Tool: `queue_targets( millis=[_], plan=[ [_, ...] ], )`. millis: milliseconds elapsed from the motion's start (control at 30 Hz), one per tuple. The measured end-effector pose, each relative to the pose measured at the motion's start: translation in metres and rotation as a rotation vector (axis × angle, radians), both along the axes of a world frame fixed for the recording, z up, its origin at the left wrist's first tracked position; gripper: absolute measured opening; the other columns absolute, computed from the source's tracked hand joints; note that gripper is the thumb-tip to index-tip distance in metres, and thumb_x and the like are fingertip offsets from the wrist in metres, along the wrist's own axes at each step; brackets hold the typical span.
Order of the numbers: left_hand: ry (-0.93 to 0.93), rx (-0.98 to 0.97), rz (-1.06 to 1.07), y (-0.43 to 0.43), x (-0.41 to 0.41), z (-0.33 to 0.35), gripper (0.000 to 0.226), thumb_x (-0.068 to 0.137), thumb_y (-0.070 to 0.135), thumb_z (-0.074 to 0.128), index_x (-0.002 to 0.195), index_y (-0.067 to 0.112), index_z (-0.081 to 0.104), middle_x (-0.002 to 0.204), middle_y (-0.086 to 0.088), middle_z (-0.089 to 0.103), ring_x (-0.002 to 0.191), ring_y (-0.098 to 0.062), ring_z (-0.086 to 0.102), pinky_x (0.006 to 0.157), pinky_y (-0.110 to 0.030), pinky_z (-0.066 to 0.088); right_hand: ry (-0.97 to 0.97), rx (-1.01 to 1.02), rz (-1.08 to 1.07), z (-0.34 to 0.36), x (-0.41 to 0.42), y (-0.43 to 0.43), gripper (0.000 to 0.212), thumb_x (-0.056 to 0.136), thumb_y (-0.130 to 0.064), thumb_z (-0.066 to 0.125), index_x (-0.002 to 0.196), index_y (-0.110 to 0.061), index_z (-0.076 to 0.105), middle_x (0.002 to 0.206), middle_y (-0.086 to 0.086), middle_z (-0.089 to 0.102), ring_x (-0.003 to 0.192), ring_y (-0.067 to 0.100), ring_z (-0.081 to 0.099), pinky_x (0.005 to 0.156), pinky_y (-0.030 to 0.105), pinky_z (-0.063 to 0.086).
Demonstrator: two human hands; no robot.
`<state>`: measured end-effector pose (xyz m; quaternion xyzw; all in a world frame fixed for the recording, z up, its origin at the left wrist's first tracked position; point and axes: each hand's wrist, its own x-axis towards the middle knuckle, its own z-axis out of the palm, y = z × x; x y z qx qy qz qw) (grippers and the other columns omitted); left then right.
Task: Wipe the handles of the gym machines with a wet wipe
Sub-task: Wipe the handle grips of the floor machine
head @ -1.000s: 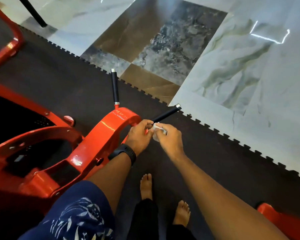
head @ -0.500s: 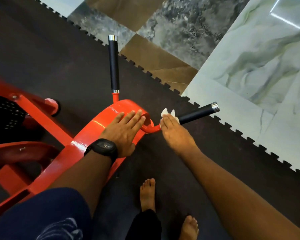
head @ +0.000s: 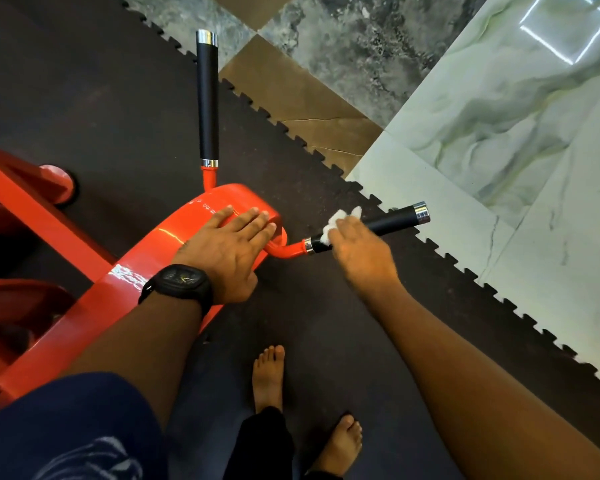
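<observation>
I'm seeing the L hand (head: 229,251) lying flat on the rounded end of the red machine arm (head: 191,216), fingers straight & slightly spread, palm pressing down on the metal. A black watch (head: 182,280) is sitting on that wrist.

The R hand (head: 359,252) is reaching over the side handle (head: 395,220), fingers curling down across the black grip w/ the wet wipe (head: 340,220) bunched under them. White bits of the wipe are sticking out above the knuckles. So the R hand is clamping the wipe against the grip near its inner end, just past the chrome collar where the bent red tube is joining on. That hand is blurring on my feed, so I'm not making out the thumb. The outer part of the grip & its chrome end cap are showing bare, pointing toward the pale marble tiles (head: 499,133).

A 2nd handle (head: 207,98), same black grip & chrome cap, is sticking out from the arm's end, pointing away from me, well apart from both hands.

The machine is sitting on a dark rubber mat (head: 84,98) w/ a toothed edge. Below the hands I'm seeing two bare feet (head: 268,375) on the mat, & navy printed shorts (head: 66,427) at bottom L.
</observation>
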<state>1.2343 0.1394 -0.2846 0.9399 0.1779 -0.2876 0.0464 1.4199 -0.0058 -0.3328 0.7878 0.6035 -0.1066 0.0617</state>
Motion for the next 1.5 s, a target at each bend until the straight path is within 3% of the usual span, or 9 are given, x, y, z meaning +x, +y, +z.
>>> queue_targets(
  millis=[200,333,433,600,1000,1067,1267,1400,1500],
  plan=[
    [0.014,-0.023,0.017,0.002,0.002,0.003,0.081,0.091,0.041,0.043,0.16,0.021,0.007,0.168,-0.003,-0.001,0.155,-0.017,-0.003,0.125,-0.043,0.0,-0.035,-0.168,0.221,0.007,-0.018,0.0,0.059,0.098,-0.007,0.05,0.151,-0.002,0.024,0.157,0.023,0.027,0.148,0.036,0.023,0.122,0.044,0.017],
    [0.023,-0.02,0.012,0.002,0.003,0.003,0.081,0.091,0.04,0.043,0.16,0.021,0.006,0.168,-0.003,-0.001,0.155,-0.017,-0.003,0.125,-0.044,0.0,-0.097,-0.121,-0.03,0.009,0.006,0.002,0.061,0.097,-0.007,0.052,0.152,-0.002,0.026,0.153,0.018,0.034,0.145,0.033,0.028,0.121,0.041,0.023],
    [0.039,-0.011,0.015,0.002,0.003,0.005,0.08,0.091,0.041,0.042,0.16,0.022,0.005,0.168,-0.002,-0.003,0.155,-0.016,-0.005,0.125,-0.044,0.0,-0.179,-0.157,0.196,0.004,-0.006,-0.005,0.059,0.097,-0.008,0.053,0.149,0.004,0.028,0.15,0.025,0.037,0.141,0.038,0.034,0.12,0.044,0.027],
    [0.062,-0.019,0.016,0.002,0.005,0.007,0.079,0.092,0.041,0.042,0.16,0.022,0.006,0.168,-0.002,-0.003,0.155,-0.016,-0.006,0.125,-0.043,-0.001,-0.196,-0.166,-0.085,0.02,0.042,-0.005,0.053,0.093,-0.016,0.062,0.141,-0.006,0.039,0.139,0.018,0.047,0.133,0.032,0.043,0.11,0.044,0.041],
    [0.028,-0.024,0.014,0.001,0.005,0.008,0.077,0.091,0.041,0.043,0.16,0.023,0.013,0.168,-0.003,0.001,0.155,-0.017,-0.001,0.124,-0.043,0.0,-0.182,-0.301,0.141,0.019,0.024,0.023,0.038,0.095,-0.024,0.057,0.128,-0.008,0.047,0.12,0.016,0.056,0.113,0.031,0.056,0.101,0.046,0.044],
    [0.026,-0.022,0.015,0.002,0.005,0.007,0.077,0.091,0.041,0.042,0.16,0.023,0.014,0.168,-0.003,0.002,0.155,-0.017,-0.001,0.124,-0.043,0.001,-0.216,-0.287,-0.007,0.026,0.049,0.02,0.032,0.096,-0.029,0.054,0.122,-0.01,0.051,0.114,0.014,0.061,0.107,0.029,0.058,0.095,0.043,0.045],
    [-0.065,-0.02,0.007,0.004,-0.002,0.0,0.079,0.071,0.039,0.04,0.147,0.015,0.05,0.159,-0.01,0.036,0.149,-0.023,0.031,0.119,-0.048,0.017,-0.275,-0.235,0.116,0.021,0.025,0.01,0.037,0.095,-0.024,0.056,0.126,-0.006,0.048,0.119,0.017,0.057,0.113,0.032,0.055,0.103,0.045,0.041],
    [-0.045,-0.017,0.003,0.003,-0.001,-0.001,0.081,0.073,0.04,0.036,0.15,0.017,0.044,0.162,-0.008,0.029,0.151,-0.022,0.024,0.119,-0.046,0.01,-0.252,-0.121,-0.068,0.026,0.053,-0.009,0.042,0.095,-0.019,0.059,0.134,-0.008,0.048,0.131,0.015,0.055,0.123,0.031,0.05,0.108,0.044,0.037],
    [0.006,-0.011,0.001,0.004,0.002,0.002,0.083,0.077,0.043,0.03,0.157,0.021,0.027,0.167,-0.005,0.013,0.154,-0.018,0.009,0.122,-0.045,0.004,-0.219,-0.101,0.108,0.024,0.039,-0.019,0.05,0.092,-0.011,0.061,0.139,-0.001,0.045,0.131,0.018,0.052,0.121,0.032,0.049,0.1,0.042,0.043]
  ],
)
